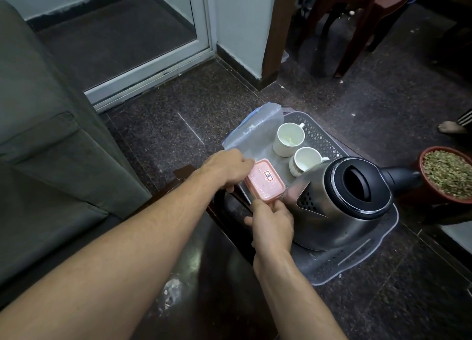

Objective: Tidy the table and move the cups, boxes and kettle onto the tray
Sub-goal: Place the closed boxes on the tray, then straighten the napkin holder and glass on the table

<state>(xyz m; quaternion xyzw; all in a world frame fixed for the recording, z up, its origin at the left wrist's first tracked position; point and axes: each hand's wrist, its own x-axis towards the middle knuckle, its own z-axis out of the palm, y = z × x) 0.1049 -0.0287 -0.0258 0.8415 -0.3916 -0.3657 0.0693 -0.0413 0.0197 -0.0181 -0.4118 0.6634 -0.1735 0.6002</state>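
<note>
Pink box (264, 183) in grip of left hand (227, 169) and right hand (272, 222), underside hidden.

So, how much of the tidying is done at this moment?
Done: the far white cup, the near white cup and the steel kettle stand on the grey tray. In hand: the left hand and the right hand grip the pink box beside the kettle. Left: releasing it onto the tray; no other box shows.

Kettle (339, 199) and two white cups (290, 140) on grey tray (322, 134), pink box (264, 183) alongside
</note>
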